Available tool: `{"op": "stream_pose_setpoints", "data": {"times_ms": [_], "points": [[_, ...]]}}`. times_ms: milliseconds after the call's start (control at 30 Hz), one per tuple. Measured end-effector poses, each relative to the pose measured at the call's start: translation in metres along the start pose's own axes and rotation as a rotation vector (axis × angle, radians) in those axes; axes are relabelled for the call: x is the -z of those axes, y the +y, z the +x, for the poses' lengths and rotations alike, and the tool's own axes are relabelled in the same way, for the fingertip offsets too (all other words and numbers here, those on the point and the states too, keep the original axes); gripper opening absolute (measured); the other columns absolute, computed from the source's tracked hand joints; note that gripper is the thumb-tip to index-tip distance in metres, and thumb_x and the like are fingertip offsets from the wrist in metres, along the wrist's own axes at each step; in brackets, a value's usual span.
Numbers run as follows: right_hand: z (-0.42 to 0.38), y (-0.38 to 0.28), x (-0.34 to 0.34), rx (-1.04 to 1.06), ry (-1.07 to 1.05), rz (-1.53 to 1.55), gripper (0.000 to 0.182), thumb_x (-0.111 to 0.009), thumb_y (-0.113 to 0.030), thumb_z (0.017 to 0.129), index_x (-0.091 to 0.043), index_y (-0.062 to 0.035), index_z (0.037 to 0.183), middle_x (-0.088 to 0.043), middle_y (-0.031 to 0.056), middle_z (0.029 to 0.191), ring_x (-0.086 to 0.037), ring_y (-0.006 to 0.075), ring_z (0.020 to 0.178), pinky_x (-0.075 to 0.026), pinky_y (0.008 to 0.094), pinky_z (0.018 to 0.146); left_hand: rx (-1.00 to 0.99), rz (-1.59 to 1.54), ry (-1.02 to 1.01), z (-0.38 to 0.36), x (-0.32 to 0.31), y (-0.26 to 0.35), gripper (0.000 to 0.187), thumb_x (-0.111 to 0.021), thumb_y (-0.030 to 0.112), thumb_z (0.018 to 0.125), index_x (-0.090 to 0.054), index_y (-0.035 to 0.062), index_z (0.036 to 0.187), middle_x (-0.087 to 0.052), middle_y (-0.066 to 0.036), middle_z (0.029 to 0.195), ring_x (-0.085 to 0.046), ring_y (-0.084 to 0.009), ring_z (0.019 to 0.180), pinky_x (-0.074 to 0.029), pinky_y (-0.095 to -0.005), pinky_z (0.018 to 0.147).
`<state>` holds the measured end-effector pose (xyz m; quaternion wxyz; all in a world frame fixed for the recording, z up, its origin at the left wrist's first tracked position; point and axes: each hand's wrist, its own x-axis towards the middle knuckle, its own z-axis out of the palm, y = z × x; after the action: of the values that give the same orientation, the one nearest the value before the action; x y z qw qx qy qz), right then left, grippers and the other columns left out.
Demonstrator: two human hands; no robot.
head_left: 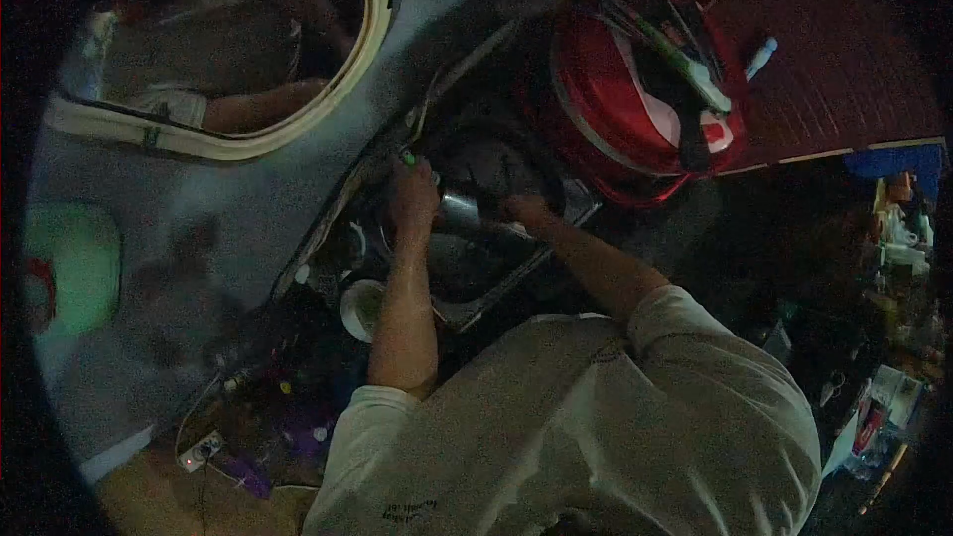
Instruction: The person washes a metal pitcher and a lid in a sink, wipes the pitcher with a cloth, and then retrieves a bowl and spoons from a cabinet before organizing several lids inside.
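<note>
In the dim centre of the head view, my left hand point(414, 194) is closed at the left side of a shiny metal container point(460, 208), with a bit of green showing at its fingers. My right hand point(526, 211) is at the container's right side; its fingers are dark and hard to make out. Both hands are over a dark, round basin point(467, 263) set in a corner surface. What lies inside the basin is too dark to tell. A pale cup or bowl point(363, 309) stands beside my left forearm.
A red container point(615, 89) with long utensils on it stands behind my right hand. A framed mirror point(238, 147) hangs upper left, above a green object point(84, 268). A power strip point(202, 450) lies lower left. Cluttered items point(898, 238) are at the far right.
</note>
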<state>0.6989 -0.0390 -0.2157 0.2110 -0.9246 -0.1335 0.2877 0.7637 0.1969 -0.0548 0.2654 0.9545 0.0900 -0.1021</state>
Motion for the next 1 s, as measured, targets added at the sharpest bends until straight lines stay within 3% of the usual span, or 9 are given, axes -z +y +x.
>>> {"op": "stream_pose_setpoints", "data": {"times_ms": [67,333,433,533,633,733,800,933,1000], "points": [[-0.012,-0.014,0.013,0.038,-0.047,0.054,0.034,-0.053,-0.031,0.097,-0.059,-0.0157,0.127,-0.065,0.0061,0.115,-0.063,0.0245,0.1,-0.048,0.0414,0.089,-0.147,-0.104,0.065,-0.002,-0.002,-0.006,0.062,-0.038,0.033,0.104,-0.023,-0.0118,0.144,-0.062,-0.031,0.112,-0.064,-0.0422,0.103,-0.052,-0.0506,0.084],[-0.018,-0.012,0.0,-0.168,0.119,0.551,0.02,-0.055,-0.013,0.097,-0.068,-0.007,0.11,-0.07,0.0067,0.1,-0.065,0.0195,0.086,-0.053,0.0343,0.079,0.096,0.013,0.018,-0.039,0.055,0.056,0.063,-0.034,0.039,0.104,-0.026,-0.0082,0.145,-0.062,-0.03,0.116,-0.062,-0.0444,0.106,-0.051,-0.0517,0.088],[-0.022,-0.003,0.007,-0.153,-0.015,0.259,0.023,-0.059,-0.015,0.095,-0.065,0.0002,0.111,-0.07,0.0091,0.101,-0.065,0.0215,0.088,-0.052,0.0343,0.079,0.024,0.063,0.037,-0.019,0.033,0.029,0.065,-0.035,0.04,0.104,-0.025,-0.0087,0.146,-0.062,-0.03,0.118,-0.062,-0.0447,0.108,-0.049,-0.0527,0.09],[-0.034,-0.01,0.004,0.431,0.452,1.037,0.02,-0.059,-0.014,0.095,-0.067,0.0002,0.107,-0.07,0.0099,0.1,-0.066,0.0208,0.085,-0.054,0.0345,0.076,-0.148,0.201,0.072,-0.001,0.016,-0.004,0.07,-0.037,0.042,0.103,-0.022,-0.0096,0.147,-0.06,-0.031,0.121,-0.06,-0.0453,0.11,-0.048,-0.0525,0.093],[-0.061,-0.047,0.053,-0.469,0.394,0.761,0.02,-0.067,-0.017,0.09,-0.068,-0.0015,0.103,-0.07,0.0113,0.096,-0.067,0.0203,0.085,-0.054,0.0346,0.078,0.07,0.114,-0.069,-0.031,0.06,0.048,0.074,-0.039,0.046,0.101,-0.02,-0.0051,0.15,-0.056,-0.031,0.128,-0.058,-0.0456,0.116,-0.046,-0.0534,0.097],[-0.033,-0.01,0.017,-0.284,0.3,1.095,0.033,-0.071,-0.021,0.085,-0.066,-0.0018,0.112,-0.069,0.013,0.106,-0.066,0.0219,0.095,-0.054,0.0356,0.084,0.012,0.099,-0.008,-0.027,0.055,0.039,0.072,-0.04,0.045,0.101,-0.02,-0.0023,0.151,-0.052,-0.032,0.133,-0.055,-0.0456,0.119,-0.045,-0.0532,0.098],[-0.04,-0.006,0.02,0.111,0.376,0.655,0.043,-0.073,-0.026,0.084,-0.062,-0.0006,0.117,-0.066,0.0138,0.111,-0.064,0.0244,0.101,-0.052,0.0364,0.087,0.037,0.081,-0.033,-0.031,0.066,0.045,0.071,-0.047,0.041,0.098,-0.025,-0.0024,0.149,-0.047,-0.03,0.14,-0.049,-0.0446,0.126,-0.041,-0.0522,0.104],[-0.086,-0.057,0.071,-0.024,0.365,1.301,0.049,-0.074,-0.028,0.082,-0.061,-0.0024,0.122,-0.064,0.0127,0.118,-0.061,0.0286,0.109,-0.05,0.0383,0.093,-0.094,0.071,-0.04,-0.028,0.067,0.028,0.067,-0.053,0.036,0.096,-0.032,-0.004,0.146,-0.044,-0.027,0.143,-0.044,-0.044,0.131,-0.036,-0.0516,0.109],[-0.107,-0.08,0.099,-0.351,0.338,1.364,0.052,-0.074,-0.029,0.081,-0.06,-0.0033,0.124,-0.063,0.0122,0.122,-0.06,0.0308,0.113,-0.048,0.0392,0.095,-0.11,0.082,-0.054,-0.03,0.072,0.028,0.066,-0.053,0.033,0.097,-0.029,-0.0031,0.147,-0.042,-0.027,0.145,-0.043,-0.0431,0.132,-0.036,-0.0509,0.11]]}}
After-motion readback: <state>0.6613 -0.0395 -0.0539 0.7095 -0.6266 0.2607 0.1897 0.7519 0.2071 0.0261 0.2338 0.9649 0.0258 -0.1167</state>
